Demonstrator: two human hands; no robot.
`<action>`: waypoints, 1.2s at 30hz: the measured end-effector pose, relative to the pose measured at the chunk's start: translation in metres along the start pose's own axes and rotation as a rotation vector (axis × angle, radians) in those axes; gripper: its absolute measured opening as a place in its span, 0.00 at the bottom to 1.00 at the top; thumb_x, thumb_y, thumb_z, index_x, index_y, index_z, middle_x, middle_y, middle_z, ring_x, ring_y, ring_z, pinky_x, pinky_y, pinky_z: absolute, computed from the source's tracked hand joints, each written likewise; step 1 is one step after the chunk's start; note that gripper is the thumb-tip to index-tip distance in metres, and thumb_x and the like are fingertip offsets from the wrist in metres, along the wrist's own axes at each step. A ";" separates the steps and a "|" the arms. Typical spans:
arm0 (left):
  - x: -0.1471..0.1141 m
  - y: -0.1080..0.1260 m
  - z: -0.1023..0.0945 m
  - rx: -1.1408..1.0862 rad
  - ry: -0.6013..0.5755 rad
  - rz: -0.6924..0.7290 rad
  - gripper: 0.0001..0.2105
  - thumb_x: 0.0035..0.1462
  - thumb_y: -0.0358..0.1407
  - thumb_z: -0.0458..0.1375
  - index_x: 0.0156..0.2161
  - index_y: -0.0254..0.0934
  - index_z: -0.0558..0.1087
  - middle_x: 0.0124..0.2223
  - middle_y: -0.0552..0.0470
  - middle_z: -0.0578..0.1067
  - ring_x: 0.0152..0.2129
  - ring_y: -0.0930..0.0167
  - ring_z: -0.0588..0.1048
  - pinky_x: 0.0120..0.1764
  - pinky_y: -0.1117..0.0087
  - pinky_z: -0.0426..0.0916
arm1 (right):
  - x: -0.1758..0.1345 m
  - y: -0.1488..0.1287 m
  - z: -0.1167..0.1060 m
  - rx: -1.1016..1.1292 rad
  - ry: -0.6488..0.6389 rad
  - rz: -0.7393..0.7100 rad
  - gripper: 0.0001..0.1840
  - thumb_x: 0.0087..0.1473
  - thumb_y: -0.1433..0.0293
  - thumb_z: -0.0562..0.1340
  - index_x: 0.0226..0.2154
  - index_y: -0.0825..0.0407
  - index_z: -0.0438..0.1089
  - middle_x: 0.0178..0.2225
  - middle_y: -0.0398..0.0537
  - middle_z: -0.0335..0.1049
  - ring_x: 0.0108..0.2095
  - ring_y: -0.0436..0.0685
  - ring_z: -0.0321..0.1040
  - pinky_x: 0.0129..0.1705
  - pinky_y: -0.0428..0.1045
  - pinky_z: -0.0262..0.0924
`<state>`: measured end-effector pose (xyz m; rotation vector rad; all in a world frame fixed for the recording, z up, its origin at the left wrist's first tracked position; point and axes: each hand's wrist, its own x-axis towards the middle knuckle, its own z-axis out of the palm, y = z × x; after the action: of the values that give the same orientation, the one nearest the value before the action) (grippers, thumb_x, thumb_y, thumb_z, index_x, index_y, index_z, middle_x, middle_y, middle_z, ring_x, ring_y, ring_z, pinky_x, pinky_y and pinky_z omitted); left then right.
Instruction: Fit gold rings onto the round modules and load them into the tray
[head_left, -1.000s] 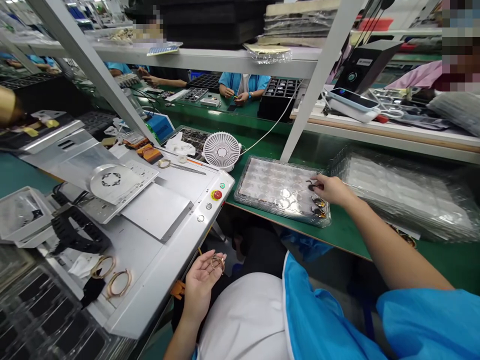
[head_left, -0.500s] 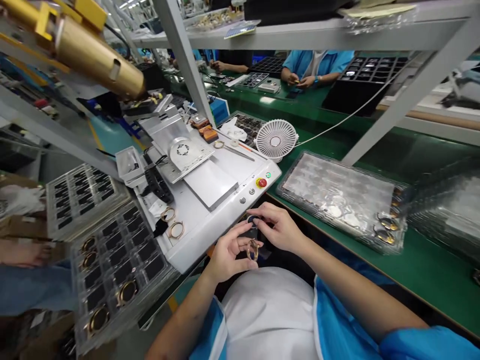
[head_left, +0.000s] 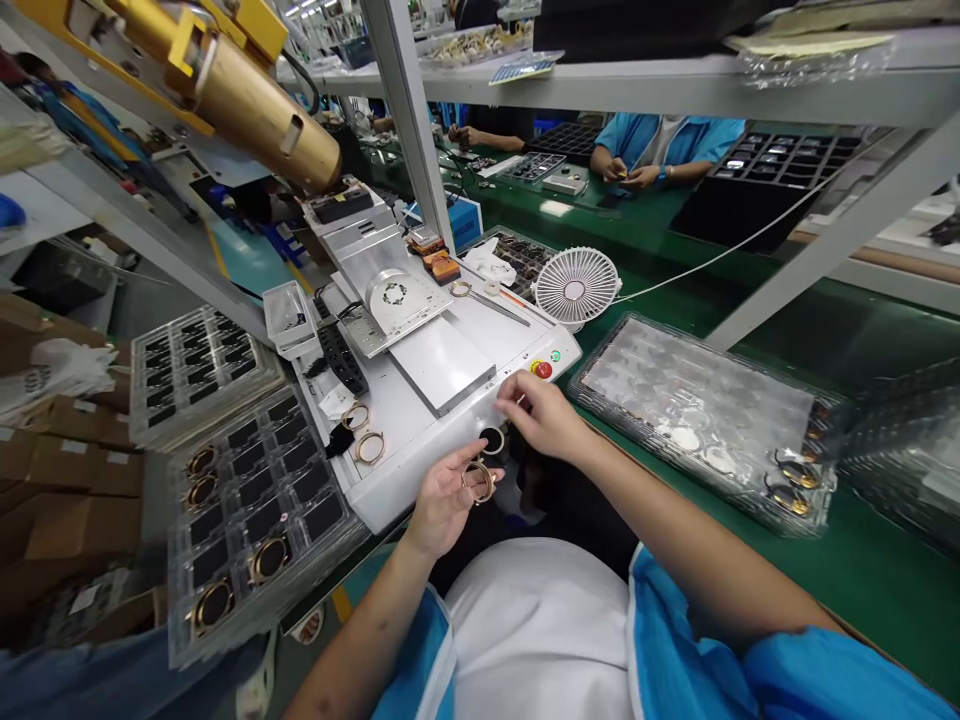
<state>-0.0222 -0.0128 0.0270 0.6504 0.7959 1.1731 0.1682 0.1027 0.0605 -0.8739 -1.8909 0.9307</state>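
Observation:
My left hand (head_left: 444,500) is closed on a gold ring-shaped watch case (head_left: 478,482), which hangs by the fingers. At the tips of its thumb-side fingers sits a round dark disc with a pale rim (head_left: 491,440), like a watch face. My right hand (head_left: 546,415) is raised just above and to the right of the disc, apart from it. Its thumb and forefinger are pinched together; whether something small is between them is hidden. Two more gold rings (head_left: 370,448) lie on the white machine base (head_left: 390,490) to the left.
A silver fixture (head_left: 394,290) stands on the machine under a gold cylinder head (head_left: 270,115). Trays with dark watch parts (head_left: 255,510) are stacked at left. A white fan (head_left: 576,288) and covered plastic trays (head_left: 690,400) sit at right. Across the bench a co-worker (head_left: 652,150) handles something small.
My right hand has lifted away from the disc, up and slightly right. My left hand has opened out a little, and the disc's dark face now shows. The view has shifted left.

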 end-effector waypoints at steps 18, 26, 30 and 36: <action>-0.016 -0.027 -0.001 0.723 -0.022 0.432 0.48 0.49 0.32 0.74 0.71 0.51 0.57 0.77 0.34 0.45 0.49 0.57 0.81 0.46 0.58 0.81 | -0.050 0.000 0.034 0.402 -0.040 0.383 0.26 0.53 0.55 0.70 0.50 0.53 0.74 0.46 0.56 0.79 0.44 0.62 0.77 0.40 0.53 0.71; -0.009 -0.037 0.011 0.928 -0.241 0.431 0.48 0.49 0.31 0.74 0.71 0.52 0.56 0.76 0.35 0.47 0.49 0.56 0.82 0.48 0.54 0.82 | -0.057 0.001 0.024 0.723 0.118 0.570 0.24 0.48 0.51 0.74 0.40 0.52 0.81 0.34 0.50 0.81 0.33 0.57 0.77 0.38 0.53 0.74; -0.007 -0.029 0.008 0.703 -0.201 0.419 0.44 0.46 0.30 0.76 0.67 0.50 0.64 0.77 0.34 0.43 0.48 0.56 0.82 0.45 0.58 0.83 | -0.057 -0.003 0.014 0.734 0.066 0.612 0.24 0.45 0.52 0.76 0.36 0.54 0.81 0.24 0.45 0.76 0.22 0.52 0.72 0.28 0.49 0.72; -0.006 -0.030 0.000 0.863 -0.275 0.466 0.48 0.48 0.31 0.75 0.70 0.49 0.58 0.76 0.32 0.50 0.48 0.57 0.82 0.46 0.58 0.83 | -0.056 -0.005 0.012 0.667 0.117 0.684 0.26 0.32 0.58 0.82 0.28 0.56 0.76 0.21 0.43 0.74 0.18 0.50 0.69 0.21 0.44 0.69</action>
<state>-0.0074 -0.0263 0.0043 1.7462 0.9300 1.0823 0.1796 0.0505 0.0390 -1.1212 -1.0383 1.7392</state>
